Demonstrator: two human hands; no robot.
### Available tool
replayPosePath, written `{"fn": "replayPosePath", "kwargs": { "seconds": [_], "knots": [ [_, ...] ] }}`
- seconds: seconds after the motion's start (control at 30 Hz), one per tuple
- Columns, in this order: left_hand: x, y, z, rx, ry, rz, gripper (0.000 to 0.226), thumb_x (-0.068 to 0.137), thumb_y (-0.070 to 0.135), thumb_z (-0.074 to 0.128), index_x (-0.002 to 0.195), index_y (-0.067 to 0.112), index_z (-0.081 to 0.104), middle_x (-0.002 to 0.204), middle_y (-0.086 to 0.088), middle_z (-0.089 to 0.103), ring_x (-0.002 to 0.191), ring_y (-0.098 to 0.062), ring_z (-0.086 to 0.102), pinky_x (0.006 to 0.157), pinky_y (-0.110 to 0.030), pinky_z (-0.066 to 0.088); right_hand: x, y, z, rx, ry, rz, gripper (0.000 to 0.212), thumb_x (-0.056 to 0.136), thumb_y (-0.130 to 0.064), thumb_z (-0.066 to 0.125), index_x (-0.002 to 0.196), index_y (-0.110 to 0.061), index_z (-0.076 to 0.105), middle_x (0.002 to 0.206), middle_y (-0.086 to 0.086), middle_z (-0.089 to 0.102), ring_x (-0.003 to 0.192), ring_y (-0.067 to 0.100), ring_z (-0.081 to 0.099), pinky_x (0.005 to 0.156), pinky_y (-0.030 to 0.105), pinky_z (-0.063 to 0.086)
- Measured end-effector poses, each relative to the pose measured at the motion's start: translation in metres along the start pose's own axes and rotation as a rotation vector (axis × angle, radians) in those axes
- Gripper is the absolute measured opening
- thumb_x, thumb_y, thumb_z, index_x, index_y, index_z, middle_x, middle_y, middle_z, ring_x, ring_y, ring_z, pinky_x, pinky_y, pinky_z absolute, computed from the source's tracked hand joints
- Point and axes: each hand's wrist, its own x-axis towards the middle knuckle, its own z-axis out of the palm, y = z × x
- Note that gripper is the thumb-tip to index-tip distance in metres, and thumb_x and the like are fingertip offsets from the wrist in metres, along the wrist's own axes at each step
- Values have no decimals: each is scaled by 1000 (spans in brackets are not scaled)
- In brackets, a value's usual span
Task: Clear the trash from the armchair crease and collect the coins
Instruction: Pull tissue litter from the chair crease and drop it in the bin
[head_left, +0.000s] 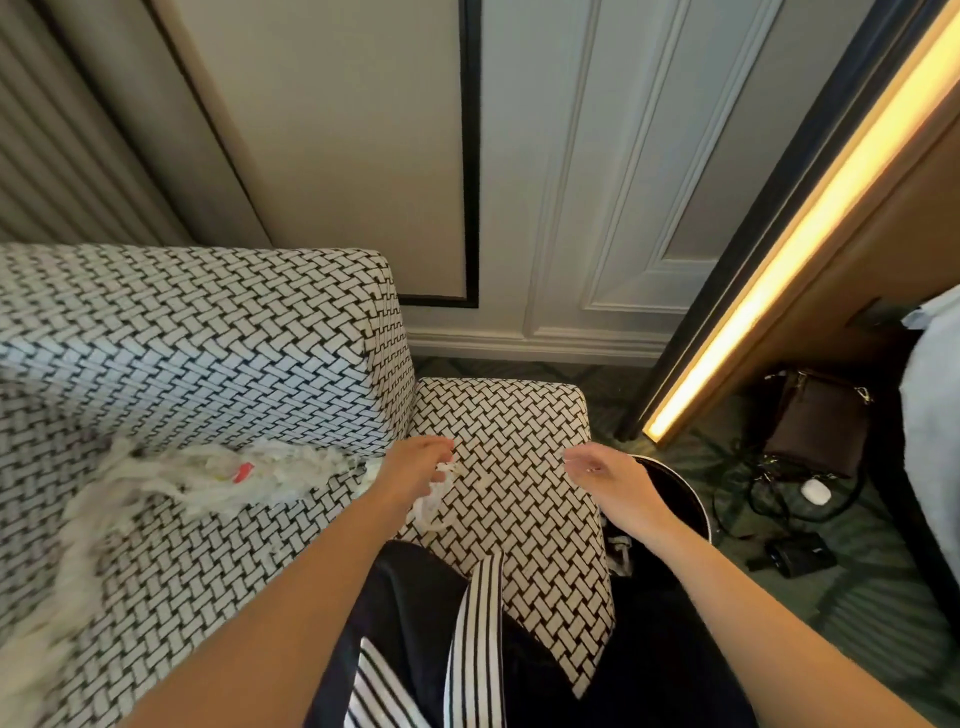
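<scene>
The armchair (197, 332) has a black-and-white woven pattern. A white plastic wrapper with a red spot (228, 473) lies in the crease between seat and backrest, beside a white fringed throw (67, 535). My left hand (415, 467) hovers over the right armrest (509, 457) and pinches a white crumpled scrap (434, 501) that dangles below the fingers. My right hand (602, 473) floats over the armrest's right edge, fingers loosely curled, holding nothing that I can make out. No coins are visible.
A black round bin (675, 493) stands on the floor right of the armrest, under my right hand. Further right lie a brown bag (815, 421), black cables, a white earbud case (814, 491) and a black charger (795, 553). A lit wall strip runs diagonally.
</scene>
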Motion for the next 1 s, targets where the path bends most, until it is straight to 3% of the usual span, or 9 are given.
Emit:
{"fn": "replayPosePath", "kwargs": {
  "seconds": [0.17, 0.23, 0.3, 0.37, 0.43, 0.5, 0.6, 0.8, 1.0],
  "knots": [
    [-5, -13, -35, -67, 8, -43, 30, 92, 21, 54, 120, 12, 59, 112, -5, 63, 94, -19, 58, 81, -30, 45, -5, -55, 58, -81, -153, -133, 40, 91, -21, 56, 129, -30, 51, 133, -9, 51, 110, 4, 54, 86, 16, 42],
    [-7, -21, -48, -87, 27, -49, 30, 92, 24, 54, 119, 12, 59, 112, -5, 63, 93, -19, 58, 82, -32, 45, -4, -66, 84, -144, -241, -156, 51, 90, -19, 57, 137, -34, 42, 146, -6, 38, 129, 14, 43, 97, 21, 38],
    [-8, -30, -62, -86, 47, -53, 30, 93, 25, 53, 118, 11, 60, 112, -5, 63, 91, -19, 58, 84, -33, 44, 0, -73, 110, -212, -322, -138, 64, 88, -15, 59, 141, -39, 33, 154, 1, 23, 139, 22, 29, 93, 16, 38],
    [-8, -39, -75, -92, 63, -55, 29, 93, 24, 52, 118, 11, 59, 112, -5, 63, 88, -18, 57, 78, -30, 44, 5, -75, 131, -329, -369, -76, 76, 86, -19, 63, 144, -45, 22, 159, 7, 3, 143, 33, 14, 106, 31, 36],
    [-9, -48, -86, -93, 71, -66, 29, 92, 23, 53, 118, 12, 59, 111, -5, 63, 86, -17, 56, 72, -28, 42, 11, -72, 147, -513, -380, -61, 84, 84, -30, 66, 146, -46, 13, 158, 9, -7, 144, 37, 2, 115, 48, 15],
    [-9, -57, -95, -90, 66, -75, 28, 92, 24, 53, 118, 13, 59, 108, -3, 62, 86, -15, 56, 72, -28, 42, 13, -66, 156, -683, -363, -104, 85, 81, -41, 66, 147, -42, 12, 159, 7, -1, 144, 37, 1, 115, 50, 10],
    [-9, -67, -108, -110, 61, -90, 28, 93, 26, 53, 118, 15, 60, 109, -2, 62, 87, -14, 56, 75, -30, 42, 14, -51, 162, -780, -203, -250, 62, 87, -38, 59, 143, -31, 33, 152, 2, 27, 141, 28, 19, 115, 42, 19],
    [-8, -83, -118, -139, 90, -118, 24, 91, 16, 51, 111, 18, 64, 119, 2, 59, 81, -13, 57, 70, -26, 41, 18, -47, 165, -545, -63, -343, 19, 96, -23, 48, 112, -22, 59, 104, -5, 63, 100, 11, 55, 94, 30, 45],
    [-10, -92, -121, -173, 165, -78, 23, 93, 12, 46, 94, 22, 67, 120, 6, 57, 92, -17, 58, 67, -21, 42, 29, -74, 180, -618, -294, -354, 73, 92, -16, 55, 148, -37, 13, 102, 2, 65, 71, 5, 57, 62, 17, 48]
  ]
}}
